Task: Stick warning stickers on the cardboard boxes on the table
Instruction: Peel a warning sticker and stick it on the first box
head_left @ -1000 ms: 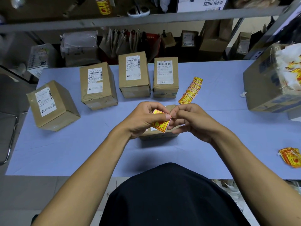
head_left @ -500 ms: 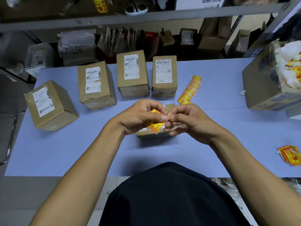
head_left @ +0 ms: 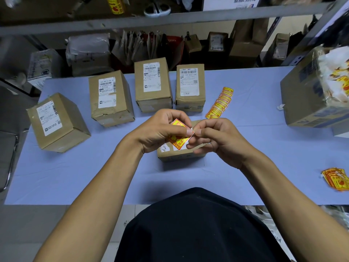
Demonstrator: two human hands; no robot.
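Note:
A red and yellow warning sticker (head_left: pixel 179 139) is held over a small cardboard box (head_left: pixel 179 155) at the table's middle. My left hand (head_left: pixel 160 129) pinches the sticker between thumb and fingers. My right hand (head_left: pixel 215 138) pinches the sticker's right corner, where a white edge shows. Four more cardboard boxes with white shipping labels stand behind: one at the far left (head_left: pixel 56 122), then one (head_left: pixel 110 98), another (head_left: pixel 153 85) and the rightmost (head_left: pixel 190 87).
A strip of stickers (head_left: pixel 220 103) lies right of the box row. A loose pile of stickers (head_left: pixel 335 178) sits at the right table edge. A large open carton (head_left: pixel 309 95) stands at the far right. Shelves with parcels run behind the blue table (head_left: pixel 75 174).
The sticker has turned in my hands and tilted, and my right fingers have shifted to its right corner. The boxes have not moved.

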